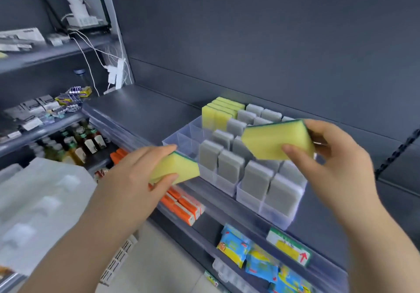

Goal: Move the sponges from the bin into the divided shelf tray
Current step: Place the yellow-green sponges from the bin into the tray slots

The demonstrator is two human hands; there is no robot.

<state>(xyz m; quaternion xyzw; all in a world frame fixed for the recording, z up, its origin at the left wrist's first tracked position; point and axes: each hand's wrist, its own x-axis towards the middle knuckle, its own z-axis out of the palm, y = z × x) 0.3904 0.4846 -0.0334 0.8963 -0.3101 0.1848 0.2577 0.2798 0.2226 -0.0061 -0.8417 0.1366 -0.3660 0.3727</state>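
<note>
The left hand (136, 174) is pinching one yellow sponge (177, 167), green along its back edge, between thumb and fingers. It is holding the sponge in the air just in front of the left end of the clear divided tray (181, 141). The right hand (336, 163) is gripping a second yellow sponge (277, 141), with the thumb lying across its near face and the fingers curling behind. It is holding this one above the middle of the tray. That is two sponges in hand, one each.

The tray is sitting on a dark shelf (145, 110). Four yellow sponges (223, 110), as far as they can be counted, are standing upright at its back left corner. About a dozen grey sponges (230, 165) are standing in the other compartments, and the raised sponge is hiding some, so the exact number cannot be told.

Orange packs (181, 204) and blue-and-yellow packets (261, 261) are lying on the shelves below.
</note>
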